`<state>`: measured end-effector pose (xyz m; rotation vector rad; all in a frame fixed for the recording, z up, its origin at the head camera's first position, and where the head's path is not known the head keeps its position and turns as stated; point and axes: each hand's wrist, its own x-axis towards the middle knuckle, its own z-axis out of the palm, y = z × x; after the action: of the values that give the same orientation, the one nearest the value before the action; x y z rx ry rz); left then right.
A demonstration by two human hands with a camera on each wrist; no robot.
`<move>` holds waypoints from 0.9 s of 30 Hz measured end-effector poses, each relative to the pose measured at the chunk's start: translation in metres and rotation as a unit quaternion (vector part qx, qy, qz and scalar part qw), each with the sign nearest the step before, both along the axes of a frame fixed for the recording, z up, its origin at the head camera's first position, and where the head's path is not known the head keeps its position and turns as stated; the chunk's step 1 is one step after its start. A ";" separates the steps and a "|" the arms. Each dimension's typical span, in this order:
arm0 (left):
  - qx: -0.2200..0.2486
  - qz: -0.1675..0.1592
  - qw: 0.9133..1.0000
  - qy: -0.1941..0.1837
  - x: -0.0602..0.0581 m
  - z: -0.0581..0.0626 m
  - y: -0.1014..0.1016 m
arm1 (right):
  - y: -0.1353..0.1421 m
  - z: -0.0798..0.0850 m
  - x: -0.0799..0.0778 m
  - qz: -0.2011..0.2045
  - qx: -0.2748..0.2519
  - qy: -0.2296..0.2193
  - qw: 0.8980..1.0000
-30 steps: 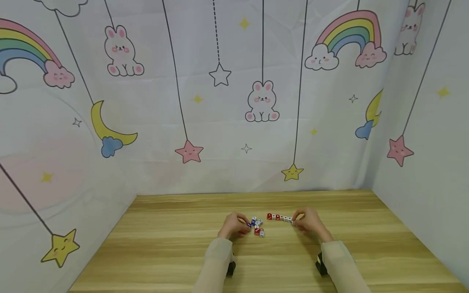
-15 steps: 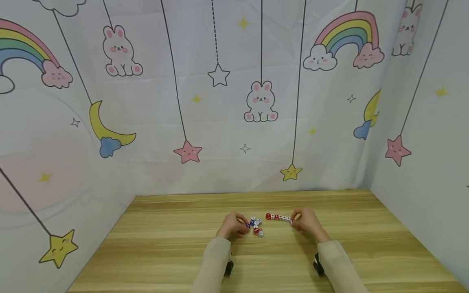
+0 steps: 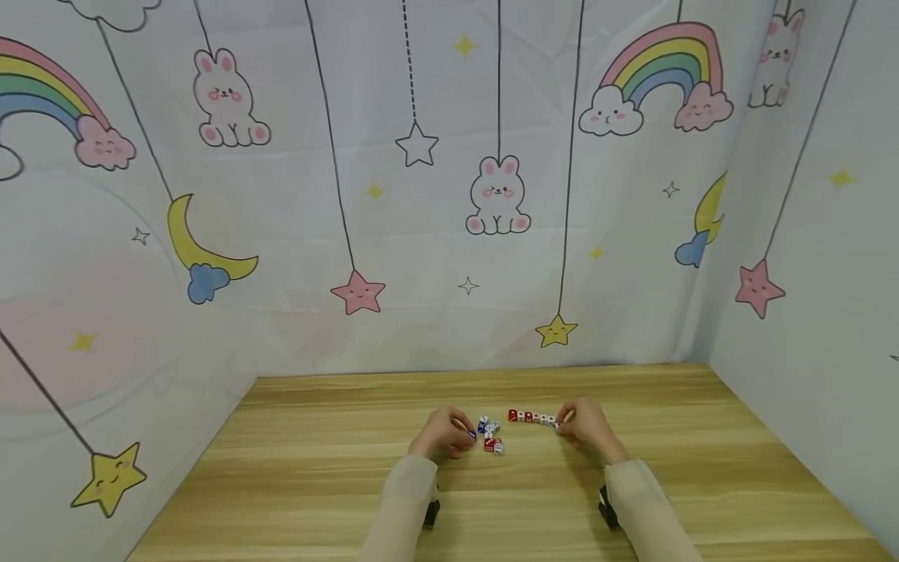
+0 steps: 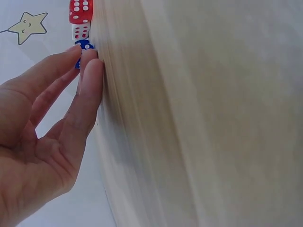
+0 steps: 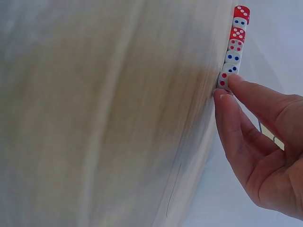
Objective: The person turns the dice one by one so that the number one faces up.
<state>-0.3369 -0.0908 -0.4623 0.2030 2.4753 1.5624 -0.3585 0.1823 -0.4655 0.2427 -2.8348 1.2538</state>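
My left hand (image 3: 444, 432) pinches a blue die (image 3: 472, 436) between thumb and fingertips, low over the table and just left of a loose cluster of dice. In the left wrist view, the fingertips partly cover blue dice (image 4: 85, 44). The cluster includes a blue die (image 3: 482, 426), a red die (image 3: 488, 445) and several white ones, such as the white die (image 3: 499, 449). On the other side, my right hand (image 3: 587, 422) pinches a white die with red pips (image 5: 223, 81) at the near end of a row of red and white dice (image 3: 529, 417).
The dice stand on a wood-grain table (image 3: 337, 484). A white cloth backdrop (image 3: 435, 328) printed with rabbits, stars and rainbows rises behind the table and along both sides. Dark wrist straps show below the sleeves, such as the strap (image 3: 608, 507).
The left hand has shifted slightly toward the person with the blue die. The right hand stays at the end of the row. The whole head view has drifted a little.
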 end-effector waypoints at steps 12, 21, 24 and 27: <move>-0.018 -0.014 1.000 0.006 0.001 0.004 -0.001 | -0.002 0.002 0.002 -0.006 0.000 0.005 1.000; -0.010 -0.044 0.999 0.006 -0.010 -0.005 -0.008 | -0.003 0.001 0.000 -0.008 -0.005 0.012 1.000; -0.011 -0.052 0.999 0.005 -0.012 -0.006 -0.010 | -0.002 0.001 0.000 -0.007 -0.014 0.007 1.000; -0.016 -0.044 0.999 -0.003 -0.011 -0.005 -0.009 | -0.001 0.001 0.000 -0.011 -0.031 -0.011 0.999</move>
<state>-0.3476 -0.0994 -0.4674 0.2973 2.4495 1.4849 -0.3587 0.1816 -0.4648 0.1970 -2.8032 1.3458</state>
